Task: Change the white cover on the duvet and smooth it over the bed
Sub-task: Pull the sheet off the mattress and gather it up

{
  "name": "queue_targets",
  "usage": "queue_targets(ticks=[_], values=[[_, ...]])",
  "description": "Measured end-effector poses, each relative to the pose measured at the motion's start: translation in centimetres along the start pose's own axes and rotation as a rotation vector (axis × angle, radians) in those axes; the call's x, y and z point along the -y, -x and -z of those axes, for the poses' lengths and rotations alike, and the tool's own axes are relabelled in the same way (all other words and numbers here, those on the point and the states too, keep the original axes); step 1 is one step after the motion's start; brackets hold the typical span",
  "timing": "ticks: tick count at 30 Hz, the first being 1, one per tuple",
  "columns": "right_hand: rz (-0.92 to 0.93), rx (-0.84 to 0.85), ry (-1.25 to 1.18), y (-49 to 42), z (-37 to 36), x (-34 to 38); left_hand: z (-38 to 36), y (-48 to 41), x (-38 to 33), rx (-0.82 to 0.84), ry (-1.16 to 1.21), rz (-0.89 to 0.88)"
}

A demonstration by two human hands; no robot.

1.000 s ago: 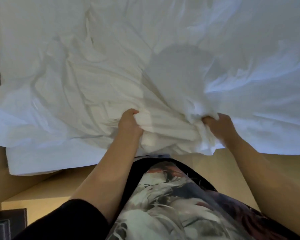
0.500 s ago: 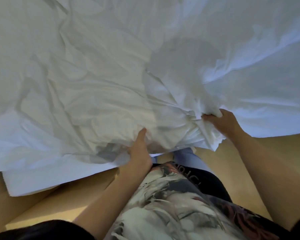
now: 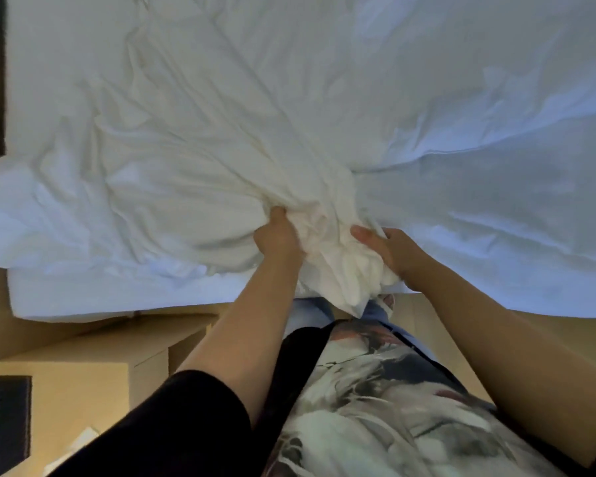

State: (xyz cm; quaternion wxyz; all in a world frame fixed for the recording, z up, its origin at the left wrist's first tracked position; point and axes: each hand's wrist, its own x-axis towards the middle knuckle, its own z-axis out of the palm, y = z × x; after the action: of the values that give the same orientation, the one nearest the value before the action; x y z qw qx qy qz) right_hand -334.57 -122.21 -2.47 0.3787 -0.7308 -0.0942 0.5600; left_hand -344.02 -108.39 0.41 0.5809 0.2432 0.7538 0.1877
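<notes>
A rumpled white duvet cover (image 3: 193,139) lies spread over the bed (image 3: 496,235), its folds running down to a bunched wad (image 3: 341,256) at the near edge. My left hand (image 3: 277,235) grips the left side of that wad, fingers buried in the cloth. My right hand (image 3: 389,251) grips its right side, thumb on top. The tail of the wad hangs over the bed edge in front of my body. Whether the duvet lies inside the cover cannot be told.
The white mattress edge (image 3: 83,297) runs across the lower left. A light wooden cabinet (image 3: 83,383) stands beside me on the left, with a dark object (image 3: 4,418) at its left. Wooden floor (image 3: 444,325) shows to the right. A dark strip (image 3: 0,80) borders the bed's far left.
The billowing cover has dropped flat onto the bed. My left hand left the cover's underside and closed on the gathered cloth, and both hands have drawn close together around one wad.
</notes>
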Motion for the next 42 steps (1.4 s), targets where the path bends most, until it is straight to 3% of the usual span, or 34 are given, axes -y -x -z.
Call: queue_targets(ticks=[2, 5, 7, 9, 17, 22, 26, 30, 33, 37, 42], values=[[0.055, -0.062, 0.064, 0.6, 1.7, 0.9, 1.4, 0.5, -0.9, -0.023, -0.036, -0.029], [0.106, -0.354, 0.399, 2.7, 9.2, 1.0, 3.7, 0.2, -3.3, -0.008, -0.016, -0.108], [0.053, -0.569, 0.514, 4.9, 15.4, -0.6, 4.5, -0.3, -4.2, 0.007, 0.017, -0.111], [-0.029, -0.653, 0.539, 6.2, 18.3, -2.7, 4.6, -0.6, -3.7, 0.0, 0.04, -0.087], [-0.115, -0.587, 0.391, 2.7, 15.4, -8.4, 1.8, 0.0, 1.3, 0.032, 0.051, 0.07], [-0.08, -0.534, 0.338, 2.3, 15.8, -8.6, -0.3, 2.9, 6.0, 0.191, 0.171, 0.089], [-0.028, -0.394, 0.292, 2.9, 16.4, -8.3, -4.4, 7.6, 11.5, 0.159, 0.074, 0.217], [0.044, -0.207, 0.126, 4.3, 17.1, -8.4, -12.2, 11.6, 13.0, 0.434, 0.234, 0.381], [0.087, -0.114, 0.055, 4.7, 18.2, -8.3, -16.7, 12.0, 12.1, 0.397, 0.192, 0.329], [0.119, -0.162, 0.156, 4.5, 20.6, -7.2, -17.7, 12.6, 11.5, 0.162, 0.107, 0.139], [0.179, -0.401, -0.092, 5.1, 28.1, -5.1, -15.0, 13.1, 9.7, 0.21, 0.266, 0.08]])
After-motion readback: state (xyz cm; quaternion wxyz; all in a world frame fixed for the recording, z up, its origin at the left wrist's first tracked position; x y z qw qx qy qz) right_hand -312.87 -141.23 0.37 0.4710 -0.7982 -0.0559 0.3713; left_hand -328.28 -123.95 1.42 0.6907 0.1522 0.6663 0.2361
